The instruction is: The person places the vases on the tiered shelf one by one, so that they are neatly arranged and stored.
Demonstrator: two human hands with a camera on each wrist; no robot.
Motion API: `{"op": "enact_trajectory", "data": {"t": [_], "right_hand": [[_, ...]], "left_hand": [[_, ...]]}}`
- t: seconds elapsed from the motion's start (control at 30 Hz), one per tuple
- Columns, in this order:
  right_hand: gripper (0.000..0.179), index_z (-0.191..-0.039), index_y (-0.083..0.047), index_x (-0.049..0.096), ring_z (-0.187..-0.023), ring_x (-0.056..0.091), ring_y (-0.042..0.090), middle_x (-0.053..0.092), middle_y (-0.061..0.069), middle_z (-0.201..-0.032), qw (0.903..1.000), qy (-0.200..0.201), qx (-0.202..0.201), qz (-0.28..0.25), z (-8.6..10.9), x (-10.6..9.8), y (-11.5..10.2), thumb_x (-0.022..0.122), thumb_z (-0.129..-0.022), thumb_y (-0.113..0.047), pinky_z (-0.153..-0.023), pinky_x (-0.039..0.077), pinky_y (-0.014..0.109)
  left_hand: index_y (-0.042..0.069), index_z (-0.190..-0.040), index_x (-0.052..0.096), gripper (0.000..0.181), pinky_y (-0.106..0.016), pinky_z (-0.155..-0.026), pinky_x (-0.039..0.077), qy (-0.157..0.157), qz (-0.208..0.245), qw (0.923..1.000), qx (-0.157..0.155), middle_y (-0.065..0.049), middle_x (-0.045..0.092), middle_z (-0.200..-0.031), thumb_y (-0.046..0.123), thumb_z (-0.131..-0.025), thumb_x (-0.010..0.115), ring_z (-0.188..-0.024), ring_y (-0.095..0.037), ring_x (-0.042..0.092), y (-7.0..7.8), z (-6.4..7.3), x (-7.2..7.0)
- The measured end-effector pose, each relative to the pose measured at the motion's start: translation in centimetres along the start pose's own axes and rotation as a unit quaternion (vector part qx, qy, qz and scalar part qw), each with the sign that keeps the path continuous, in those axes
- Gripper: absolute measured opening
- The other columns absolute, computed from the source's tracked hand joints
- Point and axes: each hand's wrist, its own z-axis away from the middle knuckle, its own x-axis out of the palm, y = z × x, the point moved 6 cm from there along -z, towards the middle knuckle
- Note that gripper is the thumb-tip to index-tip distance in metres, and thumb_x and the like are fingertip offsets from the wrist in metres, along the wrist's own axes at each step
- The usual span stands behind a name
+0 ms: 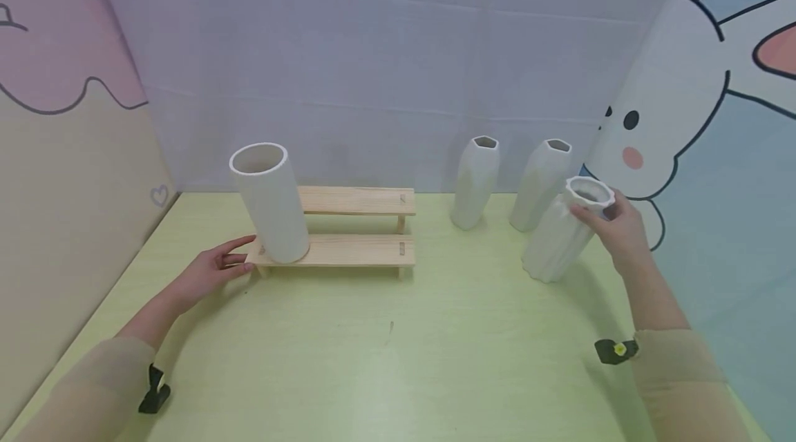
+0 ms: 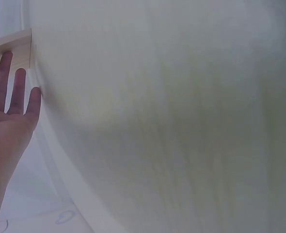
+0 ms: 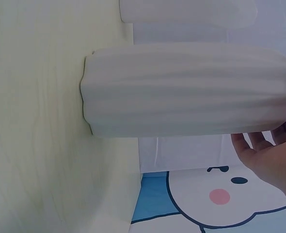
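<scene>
My right hand (image 1: pixel 622 224) grips a white fluted vase (image 1: pixel 556 242) near its wavy rim, thumb on the near side and fingers behind. In the right wrist view the ribbed side of this vase fills the middle, and a few fingertips show under its neck. My left hand (image 1: pixel 214 269) touches the left end of a two-step wooden stand (image 1: pixel 354 250), its fingers extended. On the stand's lower step, at the left, a plain white cylindrical vase (image 1: pixel 273 210) stands upright. The left wrist view shows several nearly straight fingers against the wooden end (image 2: pixel 17 48).
Two white faceted vases stand at the back right, one (image 1: pixel 475 183) nearer the stand and another (image 1: pixel 541 183) just behind the fluted vase. A pale cloth wall (image 1: pixel 385 69) closes the back. Cartoon-printed panels (image 1: pixel 734 235) flank the pale green table (image 1: pixel 385 373).
</scene>
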Motion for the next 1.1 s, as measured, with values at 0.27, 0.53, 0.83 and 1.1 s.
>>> {"op": "enact_trajectory", "data": {"t": [0.27, 0.53, 0.83, 1.1], "right_hand": [[0.076, -0.148, -0.015, 0.03, -0.14, 0.025, 0.036, 0.028, 0.016, -0.152, 0.9999, 0.006, 0.011, -0.011, 0.2, 0.1, -0.5, 0.067, -0.087, -0.04, -0.109, 0.027, 0.053], [0.071, -0.145, -0.015, 0.036, -0.137, 0.033, 0.027, 0.036, 0.012, -0.149, 0.9998, 0.006, 0.002, -0.021, 0.4, 0.5, -2.5, 0.069, -0.086, -0.036, -0.108, 0.032, 0.047], [0.069, -0.143, -0.015, 0.04, -0.126, 0.044, 0.019, 0.044, 0.01, -0.142, 0.9996, -0.003, -0.008, -0.027, 0.4, 1.7, -5.5, 0.071, -0.084, -0.035, -0.105, 0.037, 0.044], [0.071, -0.143, -0.017, 0.039, -0.128, 0.042, 0.021, 0.042, 0.01, -0.144, 0.9986, -0.025, -0.015, -0.043, 0.4, 3.0, -8.3, 0.072, -0.083, -0.036, -0.106, 0.035, 0.045]], "left_hand": [[0.017, -0.149, 0.03, 0.068, -0.023, -0.089, 0.045, 0.0, -0.013, 0.9999, -0.009, -0.021, 0.057, -0.128, 0.037, -0.091, 0.061, -0.103, 0.006, 0.055, 0.4, 0.0, 0.0], [0.015, -0.149, 0.029, 0.069, -0.019, -0.087, 0.045, -0.003, -0.001, 0.9999, -0.013, -0.022, 0.056, -0.129, 0.037, -0.091, 0.061, -0.107, -0.003, 0.058, 0.3, 0.0, 0.0], [0.018, -0.149, 0.029, 0.07, -0.013, -0.083, 0.043, 0.0, 0.008, 1.0, -0.006, -0.022, 0.057, -0.128, 0.036, -0.09, 0.063, -0.101, 0.011, 0.054, 0.0, -0.1, -0.1], [0.018, -0.149, 0.029, 0.07, -0.012, -0.083, 0.042, -0.006, 0.015, 0.9998, -0.006, -0.022, 0.056, -0.129, 0.036, -0.09, 0.063, -0.101, 0.009, 0.055, 0.0, -0.1, -0.1]]}}
